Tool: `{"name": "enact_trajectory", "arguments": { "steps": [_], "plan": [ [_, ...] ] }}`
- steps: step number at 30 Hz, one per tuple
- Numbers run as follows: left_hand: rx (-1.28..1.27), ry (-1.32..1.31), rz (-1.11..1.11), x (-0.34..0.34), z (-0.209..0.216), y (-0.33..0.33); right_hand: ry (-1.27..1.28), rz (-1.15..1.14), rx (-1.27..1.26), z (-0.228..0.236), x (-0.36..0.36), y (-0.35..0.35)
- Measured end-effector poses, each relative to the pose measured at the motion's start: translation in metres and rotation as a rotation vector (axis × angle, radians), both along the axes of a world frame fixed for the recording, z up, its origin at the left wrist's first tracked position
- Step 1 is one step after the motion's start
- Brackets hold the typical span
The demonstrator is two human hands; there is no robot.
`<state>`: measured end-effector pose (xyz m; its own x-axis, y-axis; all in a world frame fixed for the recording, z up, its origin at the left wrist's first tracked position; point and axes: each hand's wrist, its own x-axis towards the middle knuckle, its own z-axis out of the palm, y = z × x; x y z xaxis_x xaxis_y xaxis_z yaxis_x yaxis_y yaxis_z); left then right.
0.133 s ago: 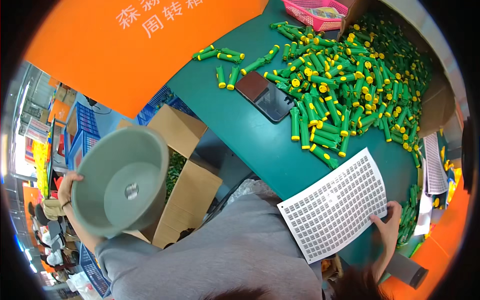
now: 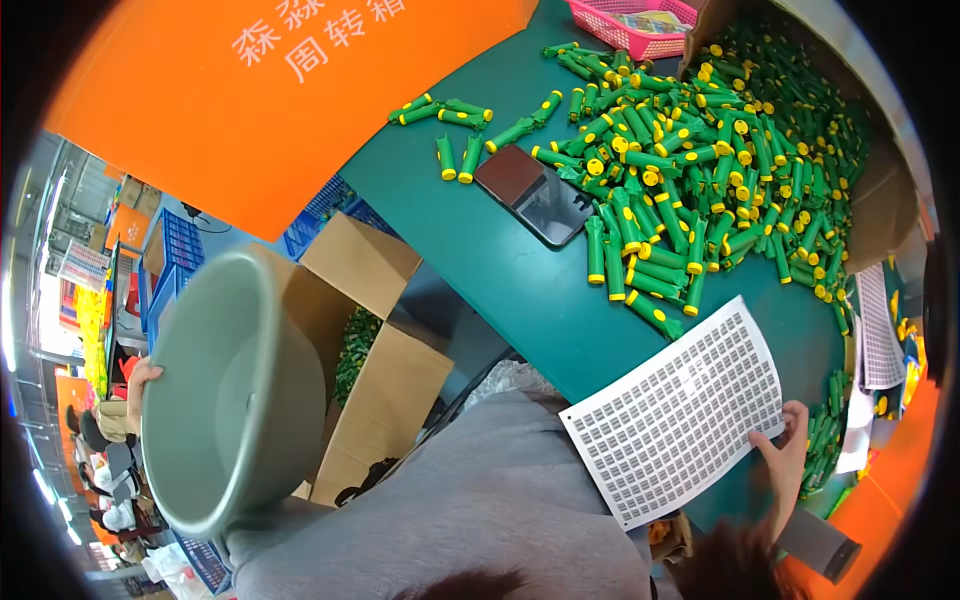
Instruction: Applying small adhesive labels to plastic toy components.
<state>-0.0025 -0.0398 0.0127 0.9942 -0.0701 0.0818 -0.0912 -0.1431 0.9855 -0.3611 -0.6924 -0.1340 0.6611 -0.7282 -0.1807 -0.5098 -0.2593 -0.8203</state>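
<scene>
Large white Chinese characters in two rows stood on the orange panel [image 2: 270, 120] ahead of the left hand [image 2: 143, 376]. The white sheet [image 2: 675, 415] in the right hand [image 2: 783, 452] bore dense dark print, too small to read; likewise the second sheet [image 2: 879, 328] beyond that hand.

Worktop [image 2: 430, 225]: deep green and smooth, its near-left edge running diagonally through the workshop scene.
Orange panel [image 2: 190, 130]: a broad sheet with white printing borders the worktop's far-left edge.
Second orange panel [image 2: 870, 530]: beyond the worktop's right end.
Blue crates [image 2: 182, 240]: stacked past the worktop's left corner.
Floor [image 2: 214, 243]: blue-grey, glimpsed beside the crates.
Light strips [image 2: 42, 486]: white and glaring, far left.
</scene>
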Motion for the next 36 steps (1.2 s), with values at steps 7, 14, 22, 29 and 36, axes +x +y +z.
{"name": "enact_trajectory", "arguments": {
  "steps": [7,14,22,29,36],
  "plan": [
    [-0.181,0.184,-0.025,0.131,0.005,-0.023,-0.444,-0.223,0.344,-0.029,0.008,-0.009],
    [-0.101,0.019,-0.257,0.301,-0.067,-0.220,-0.495,-0.216,0.476,-0.050,0.032,-0.002],
    [0.416,-0.073,-0.117,0.391,-0.084,-0.168,-0.452,-0.290,0.676,-0.020,0.063,0.015],
    [0.233,-1.081,-0.780,0.014,-0.061,-0.438,-0.547,-0.297,0.773,-0.025,0.056,0.021],
    [0.201,-1.075,-1.159,-0.047,-0.142,-0.545,-0.565,-0.284,0.739,-0.026,0.041,0.020]
  ]
}}
